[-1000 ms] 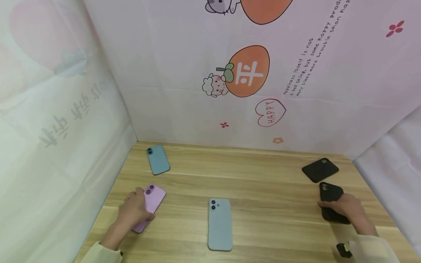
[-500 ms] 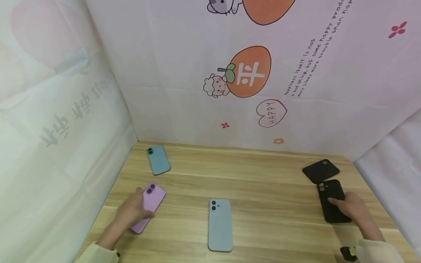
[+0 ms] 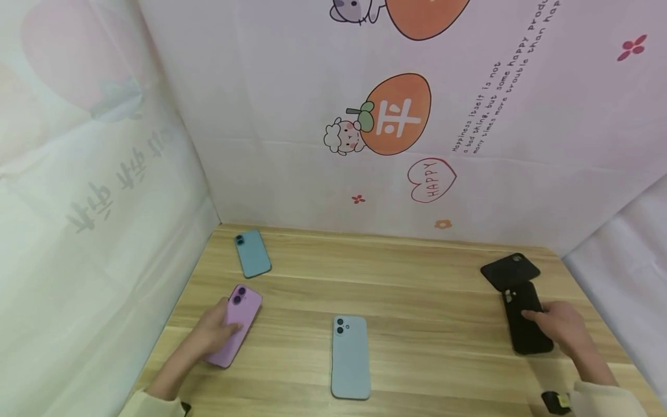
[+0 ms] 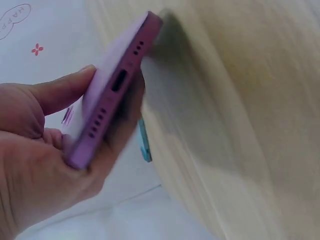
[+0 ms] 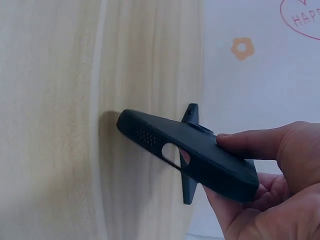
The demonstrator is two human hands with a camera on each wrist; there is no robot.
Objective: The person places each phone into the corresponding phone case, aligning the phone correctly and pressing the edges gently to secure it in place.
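Note:
At the left of the table, my left hand (image 3: 212, 331) grips a purple phone (image 3: 247, 307) by its side, thumb on the back and fingers underneath. In the left wrist view the phone's bottom edge (image 4: 116, 90) with its port faces the camera, and the phone is raised off the wood. Over on the right, my right hand (image 3: 565, 325) pinches a black phone case (image 3: 523, 327), thumb on top and fingers below. The right wrist view shows the case (image 5: 175, 140) tilted above the table, with a cutout and small holes along its end.
Another black phone case (image 3: 509, 271) lies behind the held one, partly overlapped in the head view. A blue phone (image 3: 253, 253) lies at the back left, a pale blue-grey phone (image 3: 351, 359) at the front middle. Printed cloth (image 3: 292, 174) walls in the table (image 3: 406, 284).
The purple phone has come up off the table in my left hand, whose thumb now lies on its back. My right hand has raised the black case, its thumb moved to the near side.

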